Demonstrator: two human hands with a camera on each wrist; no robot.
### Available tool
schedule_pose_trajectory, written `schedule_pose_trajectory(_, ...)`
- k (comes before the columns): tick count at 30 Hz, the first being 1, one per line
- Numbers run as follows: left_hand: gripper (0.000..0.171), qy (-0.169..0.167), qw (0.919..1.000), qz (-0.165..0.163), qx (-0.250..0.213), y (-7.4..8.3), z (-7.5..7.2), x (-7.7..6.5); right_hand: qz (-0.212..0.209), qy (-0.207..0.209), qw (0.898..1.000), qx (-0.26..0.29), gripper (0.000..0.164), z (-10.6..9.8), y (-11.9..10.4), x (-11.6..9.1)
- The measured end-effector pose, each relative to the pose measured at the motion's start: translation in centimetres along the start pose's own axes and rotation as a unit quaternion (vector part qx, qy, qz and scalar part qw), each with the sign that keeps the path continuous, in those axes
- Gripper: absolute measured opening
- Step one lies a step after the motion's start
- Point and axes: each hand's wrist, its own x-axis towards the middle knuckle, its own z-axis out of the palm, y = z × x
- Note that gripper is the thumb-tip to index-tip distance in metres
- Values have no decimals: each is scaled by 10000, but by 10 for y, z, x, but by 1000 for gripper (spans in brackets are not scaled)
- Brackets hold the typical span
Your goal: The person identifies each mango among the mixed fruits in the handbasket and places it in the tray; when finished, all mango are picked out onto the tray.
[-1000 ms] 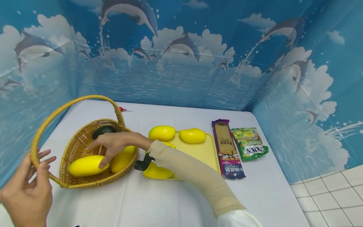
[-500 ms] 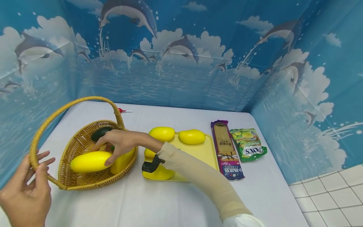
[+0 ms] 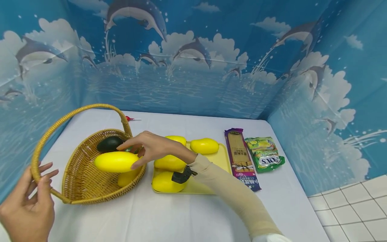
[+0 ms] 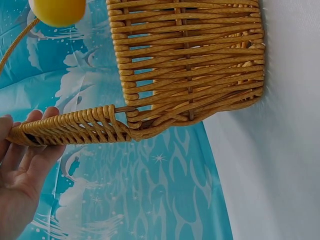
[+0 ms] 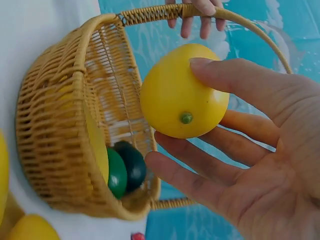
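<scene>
My right hand (image 3: 154, 146) grips a yellow mango (image 3: 116, 162) between thumb and fingers, raised within the wicker basket (image 3: 79, 176). The right wrist view shows the mango's green stem end, with the thumb on one side and fingers on the other. With my left hand (image 3: 30, 205) I hold the basket's arched handle (image 3: 49, 132) near its lower left end; the thumb and fingers lie round it in the left wrist view. Another yellow mango (image 3: 128, 178) lies in the basket, partly hidden. Beside it sit a dark, avocado-like fruit (image 3: 109, 144) and a green rounded thing (image 5: 117, 172).
Right of the basket, a yellow tray (image 3: 211, 164) bears several mangoes (image 3: 204, 146). Further right lie a pasta packet (image 3: 242, 158) and a green FOX'S bag (image 3: 266, 153). A small red-tipped stick (image 3: 130, 118) lies behind the basket. Dolphin-print curtains (image 3: 187, 84) surround the white table.
My right hand has lifted the mango from the basket floor and carried it up and to the right. My left hand has stayed on the handle.
</scene>
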Motion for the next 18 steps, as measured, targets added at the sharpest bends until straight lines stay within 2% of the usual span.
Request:
schedule_pose_trajectory(6,40,-194,9996,-114,143,-6,-4,-1,156,550,9981,238,73,-1,1,-34)
schedule_pose_trajectory(11,43,-180,9998,-60,-118,-10,-4,-2,329,1034,9924,580,71,2,4,-64)
schedule_pose_trajectory(18,44,-162,9997,-92,-154,-7,1,-4,216,1692,9819,820,64,0,13,-109)
